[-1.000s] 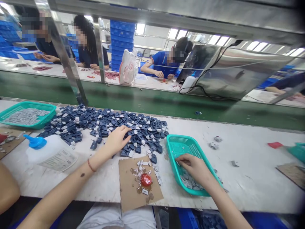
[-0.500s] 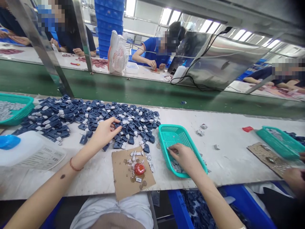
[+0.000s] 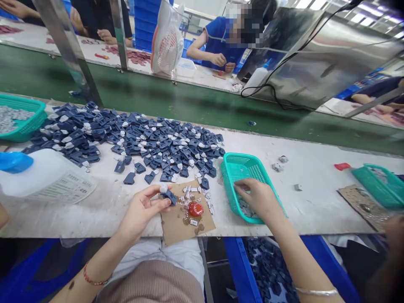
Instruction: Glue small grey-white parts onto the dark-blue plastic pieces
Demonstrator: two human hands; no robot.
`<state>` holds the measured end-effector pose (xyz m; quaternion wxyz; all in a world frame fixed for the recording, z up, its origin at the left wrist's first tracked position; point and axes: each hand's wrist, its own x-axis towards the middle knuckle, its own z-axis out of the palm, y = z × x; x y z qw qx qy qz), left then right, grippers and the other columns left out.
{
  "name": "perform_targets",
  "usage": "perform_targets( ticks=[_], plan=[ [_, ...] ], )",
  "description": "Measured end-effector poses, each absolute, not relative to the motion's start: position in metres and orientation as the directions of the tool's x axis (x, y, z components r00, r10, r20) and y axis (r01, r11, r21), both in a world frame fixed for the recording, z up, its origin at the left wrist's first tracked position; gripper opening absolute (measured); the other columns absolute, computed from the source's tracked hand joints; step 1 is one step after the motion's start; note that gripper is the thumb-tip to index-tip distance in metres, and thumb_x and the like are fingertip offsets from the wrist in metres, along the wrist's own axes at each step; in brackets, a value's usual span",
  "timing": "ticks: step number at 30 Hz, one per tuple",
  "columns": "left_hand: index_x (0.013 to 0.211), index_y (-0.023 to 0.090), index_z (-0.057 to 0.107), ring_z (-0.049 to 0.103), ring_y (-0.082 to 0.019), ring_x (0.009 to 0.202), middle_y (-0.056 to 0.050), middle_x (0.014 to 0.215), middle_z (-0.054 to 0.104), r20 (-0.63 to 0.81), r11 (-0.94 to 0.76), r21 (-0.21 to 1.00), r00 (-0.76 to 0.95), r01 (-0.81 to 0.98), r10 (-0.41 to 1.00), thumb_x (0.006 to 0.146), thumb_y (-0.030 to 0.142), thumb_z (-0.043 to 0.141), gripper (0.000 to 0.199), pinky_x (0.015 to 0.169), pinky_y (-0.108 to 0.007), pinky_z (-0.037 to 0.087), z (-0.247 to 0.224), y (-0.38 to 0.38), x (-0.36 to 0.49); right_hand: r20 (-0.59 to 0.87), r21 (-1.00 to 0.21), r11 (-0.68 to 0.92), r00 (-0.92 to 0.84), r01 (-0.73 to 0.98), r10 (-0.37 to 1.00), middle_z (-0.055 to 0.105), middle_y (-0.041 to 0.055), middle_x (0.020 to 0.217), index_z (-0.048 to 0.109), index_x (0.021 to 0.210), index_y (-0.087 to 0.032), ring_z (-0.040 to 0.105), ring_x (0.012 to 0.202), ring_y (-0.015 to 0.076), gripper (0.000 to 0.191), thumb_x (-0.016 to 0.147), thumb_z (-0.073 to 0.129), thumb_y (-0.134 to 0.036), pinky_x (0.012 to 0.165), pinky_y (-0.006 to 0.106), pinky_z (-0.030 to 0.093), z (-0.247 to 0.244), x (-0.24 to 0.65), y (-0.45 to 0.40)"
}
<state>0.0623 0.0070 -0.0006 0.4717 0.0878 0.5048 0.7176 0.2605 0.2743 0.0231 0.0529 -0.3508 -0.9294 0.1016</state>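
My left hand (image 3: 139, 212) pinches a dark blue plastic piece with a white tab (image 3: 169, 197) between thumb and fingers, over the left edge of a cardboard square (image 3: 172, 231). On that cardboard are a wet, shiny red cap (image 3: 195, 209), a small grey-white rectangular piece (image 3: 193, 222) and other pale bits. Inside the green basket (image 3: 227, 198), my right hand (image 3: 257, 198) has its fingers closed over small grey pieces (image 3: 248, 210); whatever is in its fingertips is hidden. A large heap of blue pieces (image 3: 151, 143) lies beyond my left hand.
At left stand a white bottle with a blue cap (image 3: 47, 176) and another green basket (image 3: 38, 122). Below the table edge is a blue crate (image 3: 243, 269) of blue pieces. A neighbour's hand (image 3: 394, 231) shows at right. Across the green strip (image 3: 189, 101), co-workers sit at another bench.
My left hand has come back from the heap towards the cardboard with a blue piece in its fingers. My right hand stays in the basket. The camera view has tilted down.
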Motion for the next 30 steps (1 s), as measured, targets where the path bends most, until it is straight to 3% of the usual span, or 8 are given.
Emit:
perform_targets(
  ticks=[5,10,17,25,27,30],
  plan=[
    [0.098,0.017,0.073,0.069,-0.012,0.07,-0.007,0.107,0.073,-0.335,-0.016,0.841,-0.543,-0.541,0.77,0.067,0.024,0.081,0.032,0.063,-0.021,0.058,-0.016,0.003,0.079,0.187,-0.364,0.743,-0.738,0.561,0.649,0.072,0.0086,0.089,0.066,0.088,-0.02,0.068,0.081,0.0233,0.019,0.088,0.054,-0.034,0.076,0.036,0.054,0.05,0.258,0.229],
    [0.095,0.014,0.072,0.07,-0.016,0.076,-0.009,0.099,0.075,-0.301,-0.015,0.873,-0.564,-0.487,0.769,0.068,0.021,0.078,0.028,0.074,-0.026,0.058,-0.02,0.007,0.091,0.103,-0.478,0.806,-0.89,0.348,0.445,0.07,0.0079,0.089,0.064,0.086,-0.022,0.067,0.085,0.0217,0.012,0.09,0.054,-0.028,0.073,0.033,0.055,0.058,0.241,0.176],
    [0.093,0.016,0.063,0.071,-0.016,0.074,-0.005,0.081,0.075,-0.3,-0.008,0.869,-0.54,-0.494,0.786,0.072,0.02,0.073,0.024,0.071,-0.024,0.056,-0.019,0.006,0.097,0.063,-0.421,0.866,-0.943,0.27,0.325,0.068,0.0083,0.089,0.064,0.09,-0.02,0.066,0.083,0.0197,0.013,0.093,0.051,-0.02,0.071,0.03,0.054,0.046,0.23,0.162],
    [0.088,0.017,0.061,0.072,-0.017,0.076,-0.005,0.082,0.074,-0.3,0.0,0.871,-0.533,-0.491,0.791,0.072,0.021,0.073,0.021,0.074,-0.027,0.057,-0.016,0.005,0.099,0.003,-0.351,0.895,-0.955,0.276,0.296,0.068,0.0102,0.09,0.065,0.09,-0.018,0.066,0.081,0.0216,0.018,0.094,0.048,-0.02,0.07,0.033,0.054,0.044,0.225,0.158],
    [0.088,0.017,0.061,0.072,-0.018,0.078,-0.006,0.084,0.075,-0.298,-0.006,0.867,-0.528,-0.498,0.795,0.072,0.022,0.074,0.021,0.076,-0.028,0.057,-0.015,0.006,0.099,0.02,-0.415,0.863,-0.946,0.287,0.324,0.069,0.0096,0.089,0.066,0.089,-0.019,0.067,0.082,0.0214,0.016,0.093,0.051,-0.021,0.071,0.033,0.054,0.046,0.225,0.159],
    [0.087,0.017,0.061,0.072,-0.018,0.079,-0.005,0.083,0.075,-0.3,-0.025,0.848,-0.517,-0.53,0.802,0.071,0.022,0.075,0.022,0.074,-0.027,0.057,-0.012,0.008,0.1,0.018,-0.603,0.719,-0.895,0.347,0.446,0.071,0.008,0.087,0.069,0.085,-0.02,0.068,0.082,0.021,0.013,0.088,0.059,-0.027,0.074,0.033,0.055,0.053,0.225,0.163]
  ],
)
